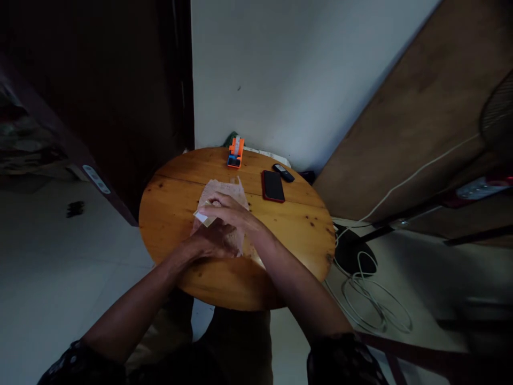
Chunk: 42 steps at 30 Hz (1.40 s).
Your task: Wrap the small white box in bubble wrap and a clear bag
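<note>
A small box (206, 218) with a pale face and tan edges is tilted in the fingers of my right hand (227, 209). My right hand is closed around it, its wrist coming in from the right. Below it, my left hand (214, 239) rests low over a sheet of pinkish, see-through bubble wrap (210, 190). The left fingers look spread apart, though shadow and the right hand cover part of them. The bubble wrap lies on the round wooden table (168, 230), beneath both hands.
An orange tape dispenser (236, 153) stands at the table's back edge. To its right lie a phone (273, 186) in a red case and a dark remote-like handset (283, 172). White cable (366, 289) coils on the floor at right, beside a fan's stand. A wall (280, 69) rises behind.
</note>
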Available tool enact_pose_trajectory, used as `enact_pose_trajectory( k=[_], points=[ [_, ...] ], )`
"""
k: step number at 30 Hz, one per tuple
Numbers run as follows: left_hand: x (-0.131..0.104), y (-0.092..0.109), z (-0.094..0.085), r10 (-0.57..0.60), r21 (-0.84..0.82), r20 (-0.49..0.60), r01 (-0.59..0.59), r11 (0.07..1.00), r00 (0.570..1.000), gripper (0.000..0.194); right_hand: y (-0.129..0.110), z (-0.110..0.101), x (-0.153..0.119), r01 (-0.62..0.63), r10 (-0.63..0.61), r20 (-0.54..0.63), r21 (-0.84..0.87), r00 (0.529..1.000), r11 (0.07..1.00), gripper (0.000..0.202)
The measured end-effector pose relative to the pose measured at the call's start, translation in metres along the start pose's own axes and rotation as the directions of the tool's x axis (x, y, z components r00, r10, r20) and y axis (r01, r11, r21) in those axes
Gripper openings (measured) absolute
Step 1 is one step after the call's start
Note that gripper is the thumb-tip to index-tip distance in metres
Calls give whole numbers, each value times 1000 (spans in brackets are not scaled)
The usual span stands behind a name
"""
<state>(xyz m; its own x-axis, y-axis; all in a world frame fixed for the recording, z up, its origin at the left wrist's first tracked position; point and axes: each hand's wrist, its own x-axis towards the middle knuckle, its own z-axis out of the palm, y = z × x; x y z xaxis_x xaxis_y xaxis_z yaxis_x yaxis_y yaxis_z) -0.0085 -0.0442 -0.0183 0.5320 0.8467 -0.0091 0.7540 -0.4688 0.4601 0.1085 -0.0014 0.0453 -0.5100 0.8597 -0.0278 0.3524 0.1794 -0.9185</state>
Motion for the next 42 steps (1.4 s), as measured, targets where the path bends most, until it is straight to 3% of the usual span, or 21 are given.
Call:
enact_pose_trajectory(
  k=[2,6,9,11,14,19,23,27,29,32,35,42],
  points=[
    [-1,1,-1,41,-3,-25,-41,999,999,83,15,-3,8,-103,113,-92,107,989,989,28],
    [-1,2,-4,60,20,-51,-59,998,997,95,39,-30,-4,-113,190,-245,299,951,948,28],
    [1,-5,-6,91,4,-71,-91,996,993,78,49,-47,-23,-115,195,-299,266,934,957,30],
    [2,-14,-7,61,-21,-152,-65,998,986,59,56,-51,-31,-142,196,-298,193,934,971,35],
    [4,-25,-11,-104,-33,-269,99,995,958,48,65,-49,-35,-166,161,-261,3,952,986,44],
    [1,-27,-18,-152,33,-231,163,986,961,59,66,-49,-39,-95,68,-108,-272,992,958,47],
    [0,-26,-18,-144,26,-212,153,988,967,58,64,-47,-40,-51,-6,-147,-386,989,921,33],
    [2,-29,-17,-136,4,-184,139,990,973,72,67,-33,-31,43,-185,-299,-426,936,904,38],
    [2,-29,-16,-141,4,-178,143,990,974,72,70,-26,-27,39,-212,-319,-472,924,881,39],
    [2,-27,-16,-153,0,-197,156,988,968,63,72,-23,-26,-8,-151,-248,-543,957,840,50],
    [2,-26,-16,-138,-8,-208,140,990,968,62,74,-30,-30,-4,-109,-195,-501,975,866,62],
    [2,-28,-15,-122,-33,-214,117,993,969,71,85,-38,-31,62,-125,-161,-350,979,935,50]
  ],
)
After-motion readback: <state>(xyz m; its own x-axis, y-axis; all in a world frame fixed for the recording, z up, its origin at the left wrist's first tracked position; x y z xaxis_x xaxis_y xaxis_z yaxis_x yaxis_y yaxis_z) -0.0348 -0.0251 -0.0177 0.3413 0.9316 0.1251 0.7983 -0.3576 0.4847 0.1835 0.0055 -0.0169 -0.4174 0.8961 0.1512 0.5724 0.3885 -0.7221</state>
